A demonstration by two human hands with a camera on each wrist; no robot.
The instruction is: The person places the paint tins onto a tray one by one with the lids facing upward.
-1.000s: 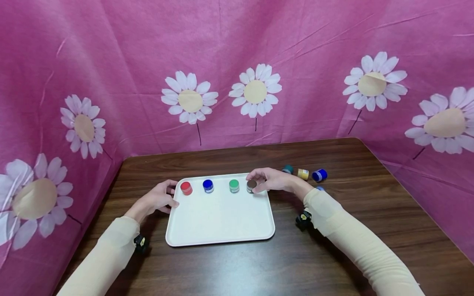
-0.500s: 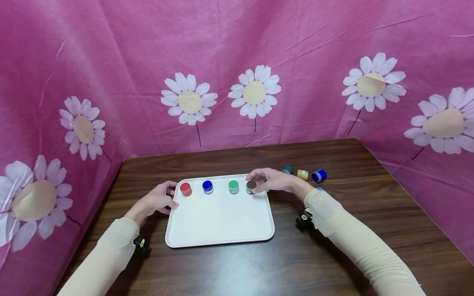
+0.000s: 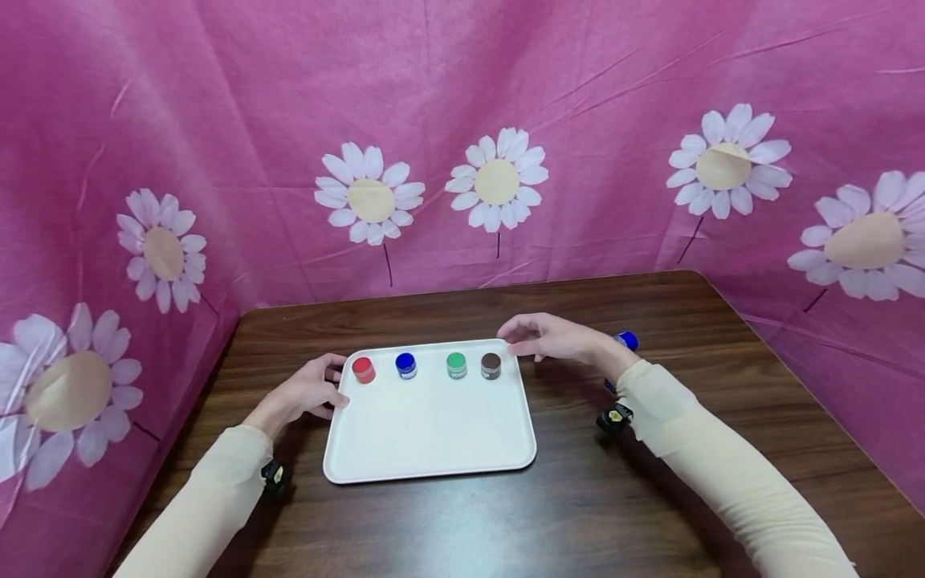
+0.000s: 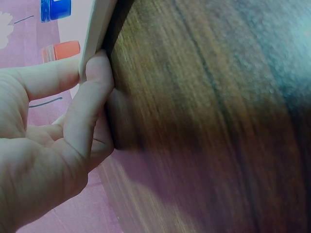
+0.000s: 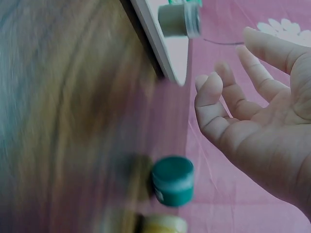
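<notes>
A white tray (image 3: 433, 433) lies on the wooden table, and my left hand (image 3: 309, 389) pinches its left rim between thumb and fingers. Along the tray's far side stand small paint jars in a row: red (image 3: 364, 370), blue (image 3: 406, 366), green (image 3: 456, 365) and brown (image 3: 491, 366). At the tray's far right corner, my right hand (image 3: 555, 337) hovers with loosely bent fingers and holds nothing. In the right wrist view, a teal jar (image 5: 173, 180) and a yellow jar (image 5: 164, 224) lie near this hand; the head view hides them behind it.
Another blue jar (image 3: 627, 340) lies beyond the right wrist, partly covered by it. Dark wood table (image 3: 614, 514) surrounds the tray. A pink cloth (image 3: 433, 64) printed with white daisies hangs behind the table and along both sides.
My right hand has let go of the brown jar, which stays standing on the tray, and has moved right and away. The left hand keeps its place on the rim.
</notes>
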